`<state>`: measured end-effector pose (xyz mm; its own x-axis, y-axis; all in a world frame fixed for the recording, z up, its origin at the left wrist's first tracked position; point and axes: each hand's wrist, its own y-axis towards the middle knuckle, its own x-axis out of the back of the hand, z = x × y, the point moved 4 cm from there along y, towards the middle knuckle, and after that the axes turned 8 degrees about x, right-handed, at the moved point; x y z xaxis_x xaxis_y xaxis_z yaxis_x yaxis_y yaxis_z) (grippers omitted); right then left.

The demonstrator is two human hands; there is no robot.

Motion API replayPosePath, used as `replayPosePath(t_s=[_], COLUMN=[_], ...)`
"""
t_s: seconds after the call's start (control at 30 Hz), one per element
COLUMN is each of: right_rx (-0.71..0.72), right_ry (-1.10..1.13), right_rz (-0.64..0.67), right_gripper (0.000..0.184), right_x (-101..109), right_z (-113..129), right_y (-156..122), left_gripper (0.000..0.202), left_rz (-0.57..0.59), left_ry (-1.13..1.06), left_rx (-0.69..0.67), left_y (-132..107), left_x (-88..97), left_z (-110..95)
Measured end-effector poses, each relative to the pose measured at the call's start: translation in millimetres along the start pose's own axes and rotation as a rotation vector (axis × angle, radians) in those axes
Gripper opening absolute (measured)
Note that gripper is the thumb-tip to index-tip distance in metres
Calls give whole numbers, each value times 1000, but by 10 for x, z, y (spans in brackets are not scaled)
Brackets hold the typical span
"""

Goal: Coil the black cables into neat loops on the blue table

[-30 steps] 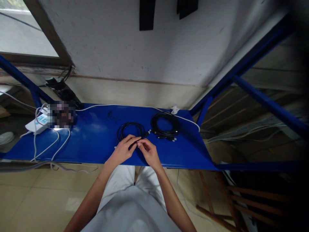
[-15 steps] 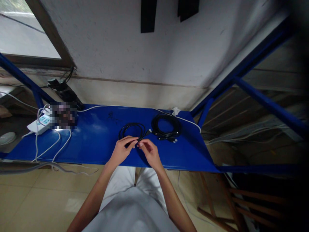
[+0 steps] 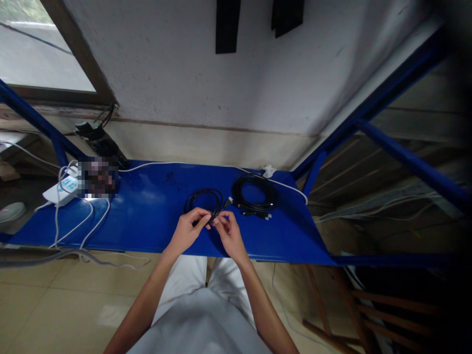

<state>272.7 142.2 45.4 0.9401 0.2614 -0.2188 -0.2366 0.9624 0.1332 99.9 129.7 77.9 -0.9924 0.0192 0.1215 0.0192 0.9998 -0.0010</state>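
A small coil of black cable (image 3: 204,200) lies on the blue shelf (image 3: 155,216) in front of me. My left hand (image 3: 189,230) pinches the near side of this coil. My right hand (image 3: 228,232) meets it fingertip to fingertip and pinches the same cable where its end leads off to the right. A bigger bundle of black cables (image 3: 253,194) with pale plugs rests on the shelf just right of the coil, untouched.
A white power strip (image 3: 62,190) with white leads (image 3: 86,221) sits at the shelf's left end beside a blurred object (image 3: 98,177). A white cable (image 3: 177,162) runs along the back edge to a white plug (image 3: 268,170). Blue frame bars (image 3: 398,147) rise on the right.
Both hands have stayed on the small coil, shifting slightly away from me along the cable; the view has drifted a little.
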Motion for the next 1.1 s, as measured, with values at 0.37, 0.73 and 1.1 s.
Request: replayPosePath(t_s=[0.37, 0.73, 1.1], right_rx=[-91, -115, -126], right_ry=[113, 125, 187], right_rz=[-114, -181, -197], right_gripper=[54, 51, 52], right_x=[-206, -81, -73], right_z=[-143, 18, -31], right_y=[-86, -80, -79], left_gripper=[28, 29, 20], left_rz=[123, 80, -55], left_ry=[-69, 12, 140], left_rx=[72, 55, -134], left_y=[23, -8, 11], left_x=[-2, -35, 28], left_z=[40, 53, -90])
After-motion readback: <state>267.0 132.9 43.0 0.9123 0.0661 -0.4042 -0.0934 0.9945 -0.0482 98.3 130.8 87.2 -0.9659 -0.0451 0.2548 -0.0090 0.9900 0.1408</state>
